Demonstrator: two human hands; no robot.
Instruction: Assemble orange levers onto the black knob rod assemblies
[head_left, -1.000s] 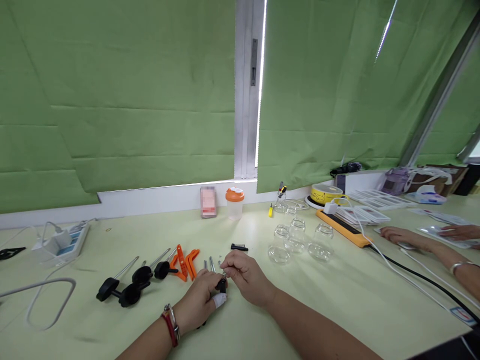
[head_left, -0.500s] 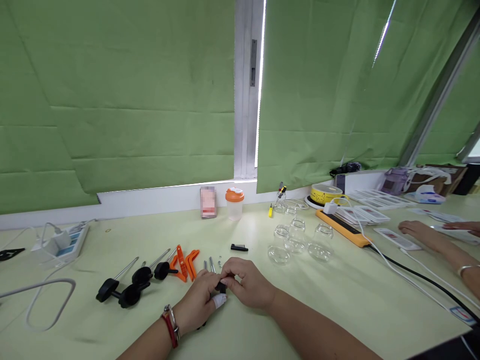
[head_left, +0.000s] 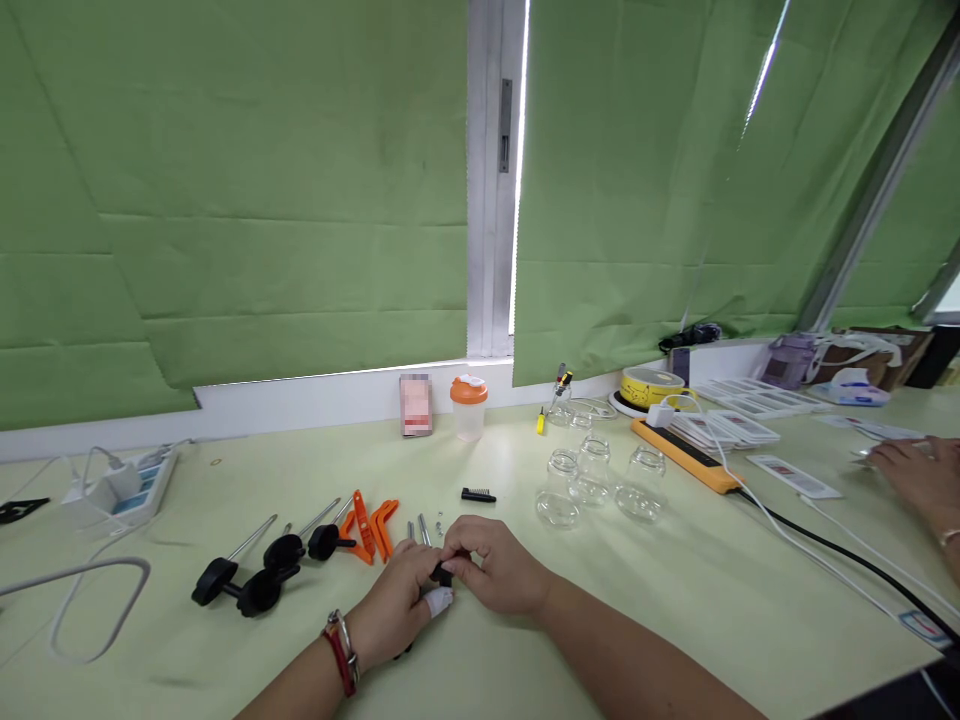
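Note:
My left hand (head_left: pixel 403 597), with white wrapping on the thumb, is closed around a small black plastic part (head_left: pixel 441 575). My right hand (head_left: pixel 491 562) pinches the same part from the right, fingertips touching it. Most of the part is hidden by my fingers, and its exact kind does not show. A dark end pokes out below my left hand. Just beyond the hands lie metal rods (head_left: pixel 424 530) and tiny clear pieces. Left of them are orange plastic pieces (head_left: pixel 363 525) and several black plastic parts with metal rods (head_left: pixel 217 580). A small black comb-like piece (head_left: pixel 478 495) lies farther back.
Clear glass jars (head_left: pixel 641 485) stand to the right, near an orange power strip (head_left: pixel 686 455) with cables. An orange-lidded cup (head_left: pixel 469 405) stands by the wall. A white power strip (head_left: pixel 135 485) is at left. Another person's hand (head_left: pixel 919 475) is at far right.
My hands keep almost the same grip and place on the black part. At far right, the other person's hands have shifted, one now farther right over the papers.

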